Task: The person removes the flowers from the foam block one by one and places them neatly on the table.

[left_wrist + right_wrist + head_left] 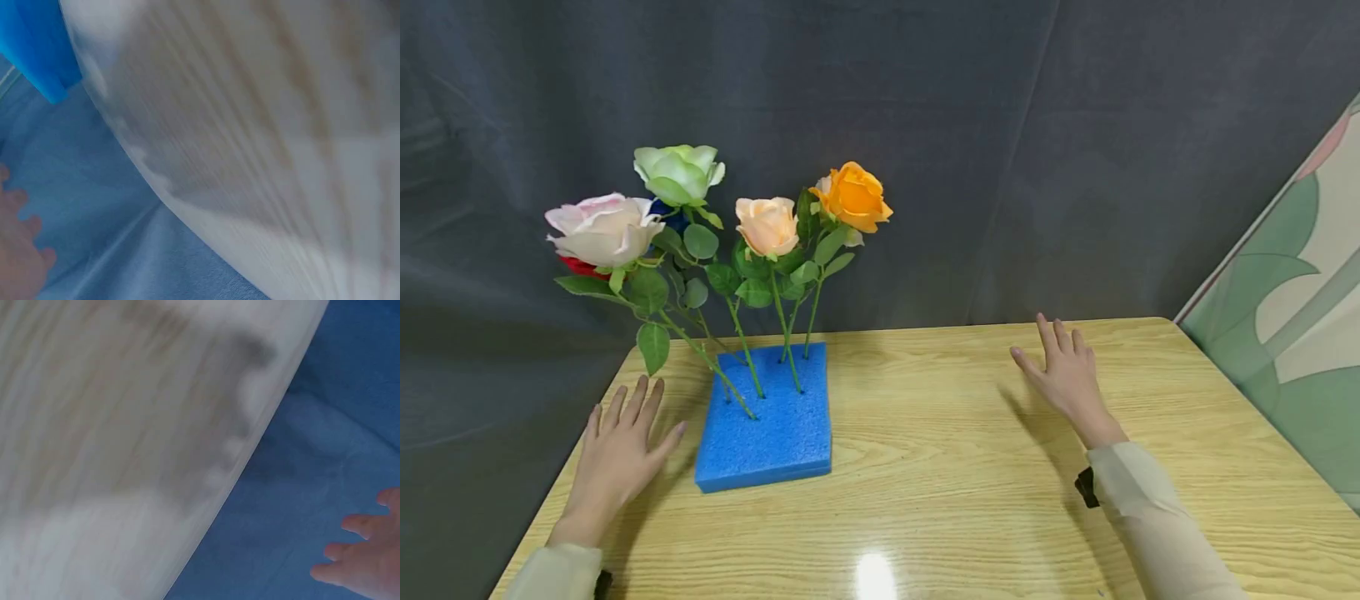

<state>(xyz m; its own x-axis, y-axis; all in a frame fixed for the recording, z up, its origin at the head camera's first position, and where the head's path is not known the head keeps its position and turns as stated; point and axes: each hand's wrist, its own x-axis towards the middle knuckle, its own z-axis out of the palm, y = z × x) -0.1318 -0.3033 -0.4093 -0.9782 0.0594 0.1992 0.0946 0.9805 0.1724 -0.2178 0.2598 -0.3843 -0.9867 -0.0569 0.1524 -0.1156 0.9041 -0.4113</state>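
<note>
Several artificial roses stand in a blue foam block (pixel 763 454) on the left half of the table, their green stems stuck into its top. In the head view I see a pale green rose (pixel 677 175), a pinkish white rose (pixel 604 229), a peach rose (pixel 767 225) and an orange rose (pixel 853 198). A red rose (pixel 582 267) and a dark blue one (pixel 667 215) are mostly hidden behind others. My left hand (pixel 617 454), fingers spread, is left of the block and holds nothing. Far to the right, my right hand (pixel 1066 375) is over the table with fingers spread and nothing held.
A wood-grain table (pixel 940 467) lies beneath both hands. Behind it hangs a dark grey curtain (pixel 970 167). A leaf-patterned panel (pixel 1292 283) borders the right side. Leaves spread out from the stems toward the left hand.
</note>
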